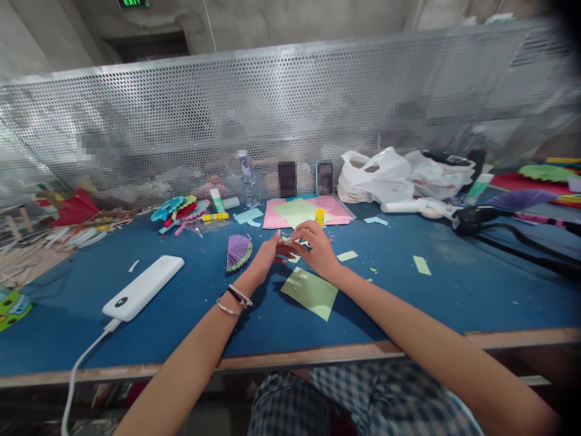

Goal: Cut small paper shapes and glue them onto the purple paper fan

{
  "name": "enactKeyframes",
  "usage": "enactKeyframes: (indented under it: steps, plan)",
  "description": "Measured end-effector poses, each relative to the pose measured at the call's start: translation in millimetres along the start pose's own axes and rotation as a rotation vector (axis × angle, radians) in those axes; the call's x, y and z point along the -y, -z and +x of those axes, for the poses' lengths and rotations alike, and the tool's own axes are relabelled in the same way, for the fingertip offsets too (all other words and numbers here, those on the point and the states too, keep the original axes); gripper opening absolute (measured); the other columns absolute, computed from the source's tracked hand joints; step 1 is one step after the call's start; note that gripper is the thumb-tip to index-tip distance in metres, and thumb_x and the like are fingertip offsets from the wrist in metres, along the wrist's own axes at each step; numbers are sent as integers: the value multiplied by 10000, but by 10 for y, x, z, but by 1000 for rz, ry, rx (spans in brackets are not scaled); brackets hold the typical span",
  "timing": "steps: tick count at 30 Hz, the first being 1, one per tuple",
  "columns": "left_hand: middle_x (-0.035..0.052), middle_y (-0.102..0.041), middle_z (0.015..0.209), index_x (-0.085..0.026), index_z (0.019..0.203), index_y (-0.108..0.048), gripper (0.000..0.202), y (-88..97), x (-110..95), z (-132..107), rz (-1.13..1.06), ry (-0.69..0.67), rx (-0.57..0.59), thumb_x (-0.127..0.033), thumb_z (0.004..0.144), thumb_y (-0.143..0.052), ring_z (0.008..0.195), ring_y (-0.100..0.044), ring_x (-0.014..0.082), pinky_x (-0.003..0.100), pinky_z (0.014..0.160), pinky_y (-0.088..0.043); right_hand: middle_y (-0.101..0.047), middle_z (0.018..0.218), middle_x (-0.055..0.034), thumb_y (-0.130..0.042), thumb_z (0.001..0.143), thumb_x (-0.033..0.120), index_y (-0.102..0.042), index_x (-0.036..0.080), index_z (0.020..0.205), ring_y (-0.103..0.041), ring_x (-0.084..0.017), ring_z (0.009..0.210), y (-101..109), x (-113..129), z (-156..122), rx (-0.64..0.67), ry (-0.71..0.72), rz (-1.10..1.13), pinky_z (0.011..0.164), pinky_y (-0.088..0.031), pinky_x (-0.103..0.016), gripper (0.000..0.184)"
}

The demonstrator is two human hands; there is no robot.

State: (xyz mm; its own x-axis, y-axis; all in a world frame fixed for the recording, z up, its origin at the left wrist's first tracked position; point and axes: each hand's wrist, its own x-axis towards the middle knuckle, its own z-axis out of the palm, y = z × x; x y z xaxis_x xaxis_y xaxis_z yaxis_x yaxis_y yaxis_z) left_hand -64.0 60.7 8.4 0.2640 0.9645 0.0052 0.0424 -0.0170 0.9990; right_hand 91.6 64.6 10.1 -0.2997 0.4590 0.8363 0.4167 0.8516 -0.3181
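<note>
My left hand and my right hand meet above the blue table top, fingers pinched together on a small pale piece that I cannot make out. A light green paper sheet lies flat just below the right wrist. A folded purple paper fan rests to the left of my left hand. Bracelets circle the left wrist. A yellow glue stick cap stands just behind the hands.
A white power bank with a cable lies at the left. Pink and green sheets, colourful paper fans, white plastic bags and a perforated metal screen line the back. Green scraps dot the table.
</note>
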Motion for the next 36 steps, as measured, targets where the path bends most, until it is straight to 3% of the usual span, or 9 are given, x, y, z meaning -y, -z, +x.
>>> enactKeyframes:
  steps: [3, 6, 11, 19, 26, 33, 36]
  plan:
    - [112, -654, 807, -116, 800, -624, 540, 0, -43, -16, -143, 52, 38, -606, 766, -401, 746, -611, 188, 255, 606, -428, -538, 902, -47, -488, 824, 162, -584, 212, 752, -459, -170, 858, 25, -37, -10, 3, 70, -171, 770, -397, -330, 130]
    - [102, -659, 830, -123, 839, -634, 430, -7, -62, -44, -149, -3, 17, -529, 732, -543, 778, -615, 184, 257, 650, -435, -545, 928, -41, -472, 823, 140, -599, 212, 730, -444, -168, 861, 42, -46, -19, 48, 143, -282, 760, -381, -316, 173]
    - [99, -658, 816, -118, 827, -641, 378, -14, -62, -70, -128, -38, -46, -477, 738, -562, 745, -614, 168, 257, 661, -435, -542, 935, -49, -466, 830, 152, -607, 213, 795, -441, -173, 870, 62, -13, -12, 92, 160, -330, 763, -374, -317, 157]
    - [88, -667, 791, -129, 774, -648, 350, -42, -70, -67, -52, -58, -76, -460, 751, -534, 742, -610, 166, 250, 652, -419, -547, 917, -70, -438, 855, 190, -573, 200, 896, -460, -189, 874, 43, 36, 8, 77, 77, -201, 784, -394, -344, 142]
    - [94, -670, 862, -121, 855, -644, 366, 16, -66, -35, -121, -37, -79, -452, 742, -539, 770, -617, 171, 247, 649, -415, -560, 948, -70, -503, 828, 213, -545, 216, 995, -484, -206, 923, -17, 11, 6, 51, -4, -68, 803, -416, -354, 172]
    - [84, -671, 730, -116, 806, -653, 385, -1, -72, -47, 52, -74, -71, -468, 774, -499, 727, -621, 175, 245, 620, -424, -562, 859, -49, -505, 822, 215, -571, 205, 821, -502, -176, 870, -34, -66, 0, 13, -81, 80, 754, -430, -321, 67]
    - [72, -675, 721, -132, 828, -662, 382, 17, -84, -43, 144, -128, -74, -474, 773, -502, 730, -627, 182, 244, 612, -428, -559, 817, -32, -559, 786, 258, -554, 192, 759, -520, -150, 785, -55, -114, -1, 32, -217, 209, 648, -428, -270, 72]
